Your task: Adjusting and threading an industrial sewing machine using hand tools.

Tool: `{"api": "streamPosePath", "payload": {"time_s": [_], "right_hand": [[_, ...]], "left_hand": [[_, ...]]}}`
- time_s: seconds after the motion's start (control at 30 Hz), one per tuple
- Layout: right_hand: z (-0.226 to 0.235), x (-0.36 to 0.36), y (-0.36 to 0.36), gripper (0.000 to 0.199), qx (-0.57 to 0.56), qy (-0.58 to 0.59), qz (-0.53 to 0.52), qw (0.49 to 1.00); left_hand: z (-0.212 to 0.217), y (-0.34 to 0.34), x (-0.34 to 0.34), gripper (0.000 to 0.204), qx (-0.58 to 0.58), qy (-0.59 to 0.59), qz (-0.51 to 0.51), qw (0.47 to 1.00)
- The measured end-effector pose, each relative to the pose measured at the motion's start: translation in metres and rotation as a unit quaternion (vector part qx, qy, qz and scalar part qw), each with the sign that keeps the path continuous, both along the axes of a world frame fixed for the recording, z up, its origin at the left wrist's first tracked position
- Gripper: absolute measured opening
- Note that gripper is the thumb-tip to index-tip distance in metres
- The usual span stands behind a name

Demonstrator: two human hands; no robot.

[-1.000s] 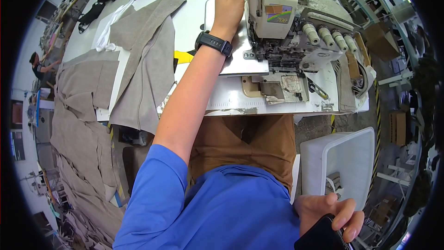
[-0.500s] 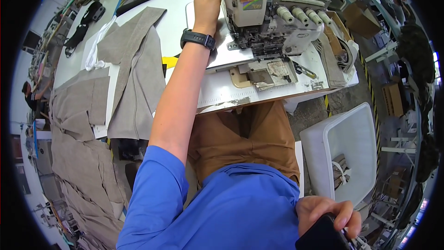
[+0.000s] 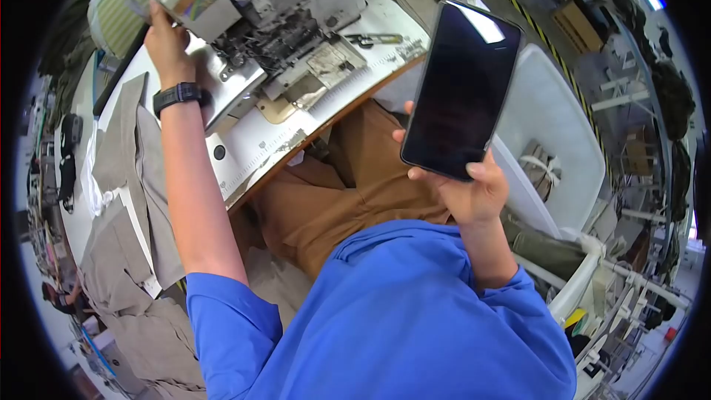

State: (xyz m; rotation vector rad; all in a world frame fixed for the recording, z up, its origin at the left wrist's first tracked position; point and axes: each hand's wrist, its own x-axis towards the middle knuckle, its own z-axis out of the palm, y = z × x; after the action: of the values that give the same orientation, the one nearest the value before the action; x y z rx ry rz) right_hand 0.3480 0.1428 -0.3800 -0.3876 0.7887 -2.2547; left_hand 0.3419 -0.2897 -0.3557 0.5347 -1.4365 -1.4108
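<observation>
My left hand (image 3: 169,48), at the end of an outstretched arm with a black wristwatch (image 3: 180,95), is at the left side of an overlock sewing machine (image 3: 278,26). One finger is stretched up and the hand looks open; its other fingertips are partly hidden by the machine head. In front of me at the right, my right hand (image 3: 470,192) grips a smartphone (image 3: 465,92) by its lower end and sides. The phone's dark screen faces me, with a bright reflection near the top. Thread snips (image 3: 374,39) lie on the white machine table (image 3: 241,152).
Grey-brown fabric pieces (image 3: 152,185) cover the left side and hang down. A white plastic bin (image 3: 578,133) with a tied fabric bundle (image 3: 539,167) stands at the right. Beyond it are a cardboard box (image 3: 578,24) and yellow-black floor tape (image 3: 529,18).
My right hand has raised the phone from the lower right to in front of the bin. The view has turned, so the machine appears farther left and tilted. My left hand stays by the machine.
</observation>
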Motion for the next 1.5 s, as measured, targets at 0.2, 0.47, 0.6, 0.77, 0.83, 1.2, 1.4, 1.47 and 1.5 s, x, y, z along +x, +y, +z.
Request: {"api": "streamPosePath", "payload": {"time_s": [0.2, 0.47, 0.6, 0.77, 0.83, 1.2, 1.4, 1.47, 1.5], "right_hand": [[-0.001, 0.005, -0.002, 0.078, 0.091, 0.03, -0.036, 0.995], [-0.002, 0.01, 0.002, 0.064, 0.118, 0.031, -0.033, 0.992], [0.0, 0.014, 0.002, 0.057, 0.111, 0.047, -0.044, 0.992], [-0.002, 0.017, 0.001, 0.059, 0.118, 0.076, -0.047, 0.989], [-0.005, 0.017, 0.001, 0.059, 0.097, 0.087, -0.037, 0.991], [-0.024, 0.009, 0.006, 0.101, -0.066, -0.024, 0.034, 0.997], [-0.037, -0.006, 0.007, 0.095, -0.126, -0.172, 0.072, 0.974], [-0.039, -0.008, 0.009, 0.094, -0.111, -0.156, 0.062, 0.98], [-0.039, -0.008, 0.01, 0.093, -0.102, -0.149, 0.056, 0.982]], "left_hand": [[0.002, 0.004, 0.001, 0.054, -0.003, -0.012, 0.013, 1.0], [0.003, 0.006, 0.001, 0.053, 0.001, -0.003, 0.001, 1.0], [0.003, 0.006, 0.002, 0.052, 0.01, -0.017, 0.011, 1.0], [0.002, 0.006, 0.003, 0.05, 0.01, -0.002, -0.007, 1.0], [0.003, 0.005, 0.001, 0.05, 0.03, 0.0, -0.002, 1.0], [0.002, 0.006, 0.001, 0.049, 0.017, 0.004, 0.003, 1.0], [0.0, 0.0, 0.0, 0.05, 0.014, 0.003, 0.004, 1.0], [0.001, 0.0, 0.001, 0.05, 0.011, -0.004, 0.0, 1.0], [0.001, -0.001, 0.001, 0.05, 0.01, -0.007, 0.0, 1.0]]}}
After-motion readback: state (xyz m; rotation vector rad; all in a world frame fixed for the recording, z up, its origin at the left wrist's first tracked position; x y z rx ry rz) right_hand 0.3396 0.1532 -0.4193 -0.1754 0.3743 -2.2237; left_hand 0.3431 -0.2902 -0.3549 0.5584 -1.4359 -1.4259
